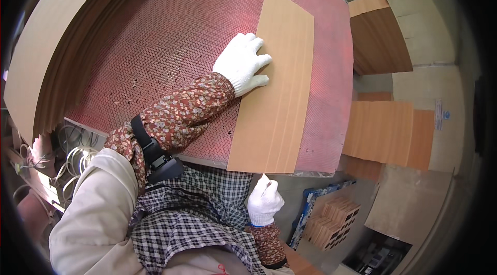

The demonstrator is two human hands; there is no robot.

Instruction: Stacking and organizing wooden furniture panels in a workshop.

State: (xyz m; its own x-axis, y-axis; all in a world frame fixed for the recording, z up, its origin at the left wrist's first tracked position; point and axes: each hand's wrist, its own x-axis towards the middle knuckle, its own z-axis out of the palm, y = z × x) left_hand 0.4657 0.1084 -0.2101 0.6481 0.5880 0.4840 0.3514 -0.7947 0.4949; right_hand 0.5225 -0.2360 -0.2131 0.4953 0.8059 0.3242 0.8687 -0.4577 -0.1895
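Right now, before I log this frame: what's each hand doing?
Left hand: open, gloved, flat on the cardboard sheet.
Right hand: gloved, fingers curled shut at the sheet's near edge; whether it grips it cannot be told.

Red perforated table (171,32) bare left of cardboard strip (277,83); tall sheet stack (57,52) blocks far left.

Both hands wear white knit gloves — the left glove (242,63) ribbed at the cuff, the right glove (264,201) with a thin blue edge at the wrist. Brown floral sleeve covers (181,114) run up both forearms. A black strap (150,148) with a small black device wraps the left arm. Above it — a beige jacket (96,213) and a black-and-white checked apron (196,213).
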